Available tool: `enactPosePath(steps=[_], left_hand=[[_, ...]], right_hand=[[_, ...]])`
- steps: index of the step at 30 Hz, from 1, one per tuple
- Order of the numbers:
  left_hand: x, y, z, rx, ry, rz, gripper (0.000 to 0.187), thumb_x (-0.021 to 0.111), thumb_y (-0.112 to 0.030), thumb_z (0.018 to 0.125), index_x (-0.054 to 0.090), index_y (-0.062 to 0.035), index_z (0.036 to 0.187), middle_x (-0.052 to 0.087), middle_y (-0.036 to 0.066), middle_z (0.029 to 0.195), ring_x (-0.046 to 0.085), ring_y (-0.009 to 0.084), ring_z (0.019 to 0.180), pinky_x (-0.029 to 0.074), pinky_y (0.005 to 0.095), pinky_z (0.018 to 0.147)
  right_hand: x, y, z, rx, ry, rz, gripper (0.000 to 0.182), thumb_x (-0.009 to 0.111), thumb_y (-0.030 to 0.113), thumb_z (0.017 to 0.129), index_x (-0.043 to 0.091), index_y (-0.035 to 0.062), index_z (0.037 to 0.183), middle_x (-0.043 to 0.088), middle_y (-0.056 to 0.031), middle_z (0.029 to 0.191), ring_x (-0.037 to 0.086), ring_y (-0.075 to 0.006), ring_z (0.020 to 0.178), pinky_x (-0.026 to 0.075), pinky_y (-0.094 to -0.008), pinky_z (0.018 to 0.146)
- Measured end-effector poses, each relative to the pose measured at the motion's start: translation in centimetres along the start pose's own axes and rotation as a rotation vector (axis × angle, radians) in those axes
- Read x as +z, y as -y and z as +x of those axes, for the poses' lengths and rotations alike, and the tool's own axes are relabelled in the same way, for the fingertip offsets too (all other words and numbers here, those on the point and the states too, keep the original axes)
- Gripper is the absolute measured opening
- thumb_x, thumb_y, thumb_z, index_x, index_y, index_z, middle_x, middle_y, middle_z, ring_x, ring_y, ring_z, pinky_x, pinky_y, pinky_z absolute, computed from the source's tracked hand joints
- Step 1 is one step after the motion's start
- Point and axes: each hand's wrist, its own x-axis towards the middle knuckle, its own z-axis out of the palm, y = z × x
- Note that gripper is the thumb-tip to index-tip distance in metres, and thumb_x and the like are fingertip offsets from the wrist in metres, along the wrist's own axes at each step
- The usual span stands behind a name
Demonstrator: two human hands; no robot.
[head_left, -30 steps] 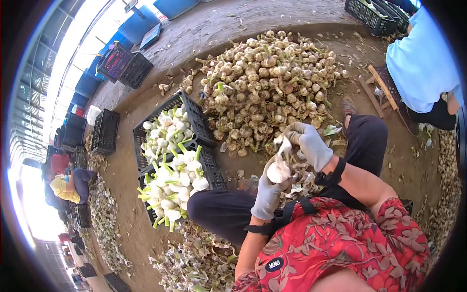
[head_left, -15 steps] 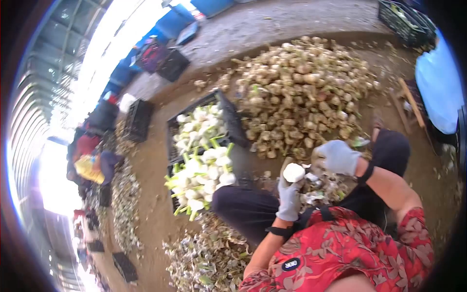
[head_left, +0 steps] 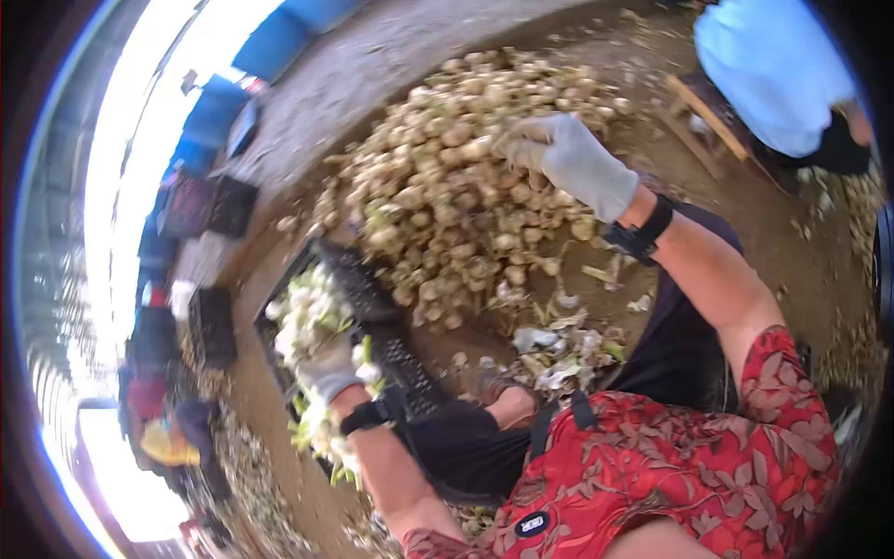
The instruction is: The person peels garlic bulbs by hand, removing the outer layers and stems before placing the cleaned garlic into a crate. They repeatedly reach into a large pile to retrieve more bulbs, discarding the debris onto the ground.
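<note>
The heap of garlic bulbs (head_left: 438, 196), the largest thing, spreads at 12 o'clock, its bulbs too many to count. Two black crates hold white trimmed bulbs: the far crate (head_left: 349, 270) at 9 o'clock, the near crate (head_left: 410, 368) at 8; their bulbs are too blurred to count. One person in light blue (head_left: 778, 74) sits at 2 o'clock beside a wooden frame (head_left: 708, 116).

Half a second ago both hands were close together over the lap, the left holding one pale bulb; now they are well apart. The left hand (head_left: 331, 368) has moved to 8 o'clock, among the white bulbs at the crates; its fingers are hidden or blurred, so whether it grips one cannot be told. The right hand (head_left: 573, 168) has moved to between 1 and 2 o'clock, over the heap's near right side, fingers bent and narrow; whether they hold a bulb cannot be told.

The heap's lower left edge lies just beside the far crate's wall, leaving little room there. Bare ground (head_left: 773, 270) opens at 3 o'clock. One small pile of peelings (head_left: 563, 359) lies at 4 o'clock, between the knees.
</note>
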Motion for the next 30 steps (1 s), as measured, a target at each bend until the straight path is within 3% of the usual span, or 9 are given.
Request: enactPosePath(steps=[5,8,10,13,15,20,23,26,30], left_hand=[[2.5,15.3,0.4,-0.071,0.299,0.621,0.014,0.056,-0.018,0.09,0.061,-0.0048,0.09,0.064,0.006,0.084,0.06,0.0164,0.073,0.05,0.027,0.065],[6.1,31.0,-5.2,-0.34,0.159,0.998,0.007,0.058,-0.011,0.088,0.065,-0.0086,0.09,0.061,0.004,0.08,0.061,0.016,0.071,0.05,0.0253,0.061],[2.8,39.9,-4.6,-0.353,0.467,1.291,0.02,0.065,-0.008,0.085,0.065,-0.003,0.105,0.064,0.003,0.084,0.06,0.0113,0.067,0.048,0.0235,0.058],[-4.0,51.0,-3.1,-0.255,0.549,1.89,0.061,0.073,-0.021,0.077,0.051,0.0024,0.128,0.06,0.024,0.119,0.061,0.0354,0.103,0.047,0.0384,0.092],[-1.2,52.6,-5.9,-0.333,0.381,2.016,0.081,0.074,-0.016,0.073,0.032,0.0024,0.141,0.031,0.03,0.145,0.044,0.0432,0.125,0.039,0.0412,0.104],[-5.6,53.8,-3.9,-0.148,0.409,1.852,0.075,0.074,-0.014,0.074,0.036,0.0025,0.137,0.049,0.025,0.132,0.053,0.0402,0.115,0.043,0.0393,0.098],[-5.8,50.4,-3.9,-0.687,0.141,1.095,0.044,0.065,-0.014,0.084,0.052,-0.0084,0.125,0.066,0.009,0.101,0.064,0.0188,0.081,0.052,0.0317,0.073],[-3.9,43.5,-5.3,-0.954,0.235,0.48,0.035,0.059,-0.015,0.091,0.051,-0.0142,0.125,0.066,0.004,0.099,0.063,0.0123,0.077,0.05,0.0264,0.067],[4.4,31.0,-13.6,-0.66,0.47,0.481,0.037,0.057,-0.017,0.095,0.046,-0.011,0.129,0.062,0.004,0.107,0.062,0.0138,0.081,0.05,0.0245,0.068]], right_hand=[[-5.8,3.0,-1.5,0.003,-0.389,0.385,0.031,0.057,0.029,0.096,0.067,0.0028,0.11,0.06,-0.0006,0.073,0.052,-0.0048,0.055,0.039,-0.02,0.043],[-7.9,3.3,-1.7,-0.065,-0.577,0.435,0.035,0.057,0.036,0.095,0.067,0.0037,0.105,0.061,-0.002,0.069,0.051,-0.0059,0.049,0.038,-0.0195,0.042],[-9.2,2.4,-2.0,0.005,-0.588,0.565,0.034,0.058,0.036,0.095,0.067,0.0039,0.104,0.061,-0.0024,0.069,0.051,-0.0072,0.049,0.039,-0.0209,0.044],[-10.7,2.7,-2.9,0.139,-0.656,0.622,0.041,0.055,0.038,0.095,0.064,0.001,0.108,0.06,-0.0021,0.071,0.05,-0.0076,0.05,0.039,-0.0218,0.045],[-11.3,2.7,-3.1,0.158,-0.717,0.574,0.054,0.049,0.047,0.097,0.06,-0.0027,0.116,0.057,-0.0001,0.071,0.047,-0.0042,0.05,0.036,-0.0193,0.044],[-12.5,1.3,-4.0,0.071,-0.69,0.609,0.058,0.053,0.049,0.094,0.059,-0.0043,0.116,0.06,-0.0034,0.074,0.052,-0.006,0.052,0.041,-0.0195,0.044],[-11.3,1.6,-4.1,0.096,-0.657,0.674,0.054,0.056,0.046,0.094,0.061,-0.0034,0.115,0.061,-0.0036,0.075,0.051,-0.0063,0.051,0.041,-0.0193,0.044],[-9.7,0.7,-4.8,0.149,-0.424,0.555,0.043,0.063,0.036,0.092,0.062,-0.0014,0.114,0.064,-0.0034,0.083,0.059,-0.0078,0.068,0.048,-0.0209,0.062],[-3.6,-2.9,-4.4,0.105,-0.147,0.005,0.037,0.07,0.032,0.085,0.065,-0.0009,0.103,0.068,-0.0097,0.088,0.064,-0.016,0.08,0.05,-0.0308,0.07]])
